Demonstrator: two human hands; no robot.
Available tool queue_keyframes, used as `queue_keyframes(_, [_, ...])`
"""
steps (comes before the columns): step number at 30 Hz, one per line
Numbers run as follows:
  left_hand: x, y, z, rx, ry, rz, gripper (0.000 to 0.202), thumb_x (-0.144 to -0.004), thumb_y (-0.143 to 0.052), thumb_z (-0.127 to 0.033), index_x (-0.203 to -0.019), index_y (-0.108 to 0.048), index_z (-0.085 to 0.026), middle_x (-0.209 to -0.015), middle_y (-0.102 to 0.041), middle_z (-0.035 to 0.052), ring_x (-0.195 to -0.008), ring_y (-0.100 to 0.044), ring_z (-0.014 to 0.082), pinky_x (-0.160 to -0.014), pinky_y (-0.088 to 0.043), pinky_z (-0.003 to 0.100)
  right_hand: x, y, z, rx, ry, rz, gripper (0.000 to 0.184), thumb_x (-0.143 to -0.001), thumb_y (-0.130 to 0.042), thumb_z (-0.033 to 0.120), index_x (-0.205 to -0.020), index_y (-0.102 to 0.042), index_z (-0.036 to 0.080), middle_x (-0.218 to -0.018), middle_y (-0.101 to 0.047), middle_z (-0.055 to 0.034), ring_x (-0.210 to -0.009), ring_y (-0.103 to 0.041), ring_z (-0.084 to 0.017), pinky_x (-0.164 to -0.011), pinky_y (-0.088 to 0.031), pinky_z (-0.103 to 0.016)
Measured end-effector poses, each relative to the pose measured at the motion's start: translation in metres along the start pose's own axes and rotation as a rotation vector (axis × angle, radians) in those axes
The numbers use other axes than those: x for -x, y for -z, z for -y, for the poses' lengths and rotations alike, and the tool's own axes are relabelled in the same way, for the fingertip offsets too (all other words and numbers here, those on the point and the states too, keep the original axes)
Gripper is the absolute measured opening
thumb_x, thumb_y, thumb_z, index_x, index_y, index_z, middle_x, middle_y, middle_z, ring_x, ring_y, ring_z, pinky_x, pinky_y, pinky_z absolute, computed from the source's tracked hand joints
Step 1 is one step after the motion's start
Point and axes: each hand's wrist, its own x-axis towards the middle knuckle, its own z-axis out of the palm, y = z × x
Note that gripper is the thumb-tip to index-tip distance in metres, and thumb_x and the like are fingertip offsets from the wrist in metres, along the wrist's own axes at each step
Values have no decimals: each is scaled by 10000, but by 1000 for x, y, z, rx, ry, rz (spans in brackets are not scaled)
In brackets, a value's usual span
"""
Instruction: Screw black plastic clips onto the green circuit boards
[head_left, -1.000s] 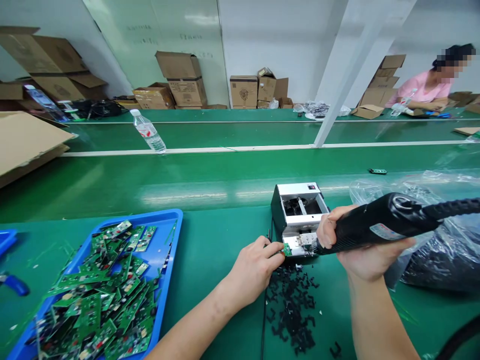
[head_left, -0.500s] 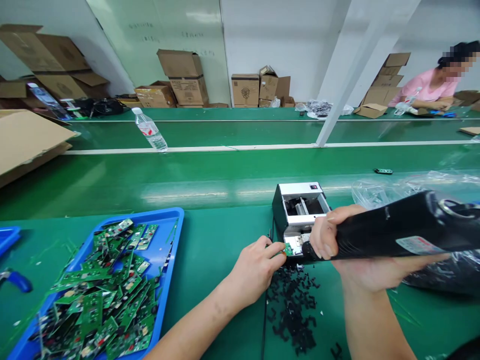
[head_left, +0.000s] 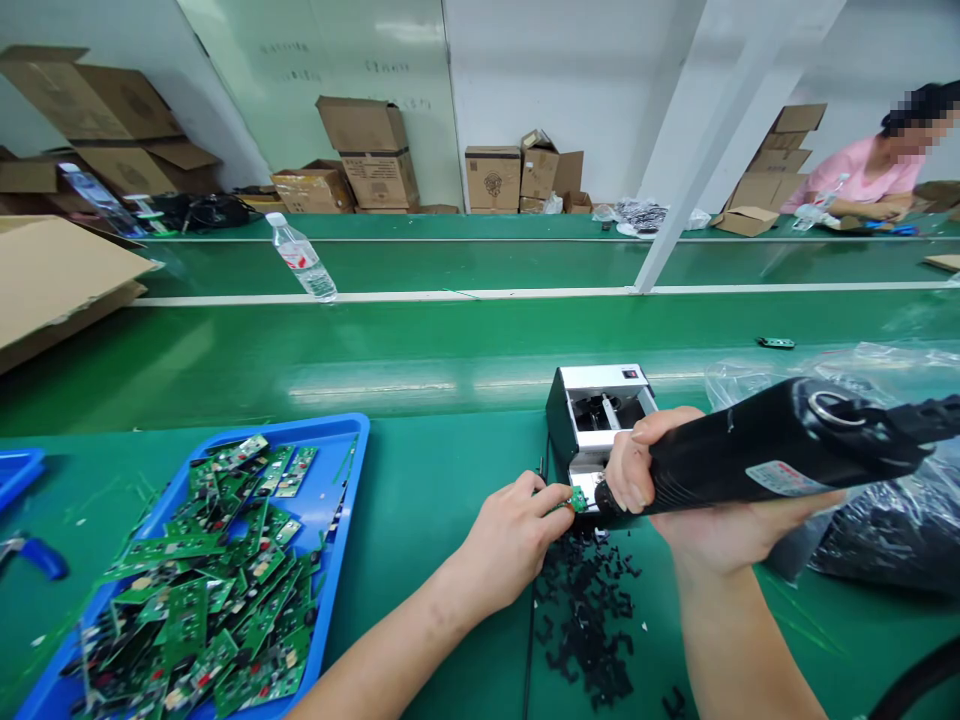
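My left hand [head_left: 514, 538] pinches a small green circuit board [head_left: 577, 500] between thumb and fingertips, at about 12 o'clock. The board sits against the front of a silver-and-black benchtop machine [head_left: 600, 420]; I cannot tell whether it rests in a slot there. My right hand [head_left: 660, 490] is closed around a black corded handheld tool [head_left: 780, 440], fingers wrapped over the barrel, its tip just beside the board.

Loose black plastic pieces [head_left: 581, 620] lie in a scattered heap on the green bench [head_left: 442, 470] directly below the machine. At 9 o'clock, a blue tray [head_left: 358, 430] holds a jumbled pile of green circuit boards [head_left: 202, 600]. A blue-handled tool [head_left: 41, 560] lies at the bench edge beyond the tray. At 2 to 3 o'clock sits a clear plastic bag [head_left: 757, 380] with dark contents.

Farther out, at 11 o'clock, a water bottle [head_left: 302, 258] stands on the next conveyor bench. At 1 o'clock, a co-worker in a pink top [head_left: 862, 170] works at the far bench, in front of stacked cardboard boxes [head_left: 772, 170].
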Motion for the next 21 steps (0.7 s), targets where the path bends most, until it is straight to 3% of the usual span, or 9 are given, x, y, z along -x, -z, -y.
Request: queue_keyframes(21, [1,-4,1,78,11,-6,248,-1004,-458,-98,-1082,-654,-229,-1256,-653,19,-944,-522,198,-779,-518,330,1,-4,-11,89,-15,39,815,-677,-495,958,-852,-747,202,-501,-581,-6,-363,-485,-163,-358,-370,-282])
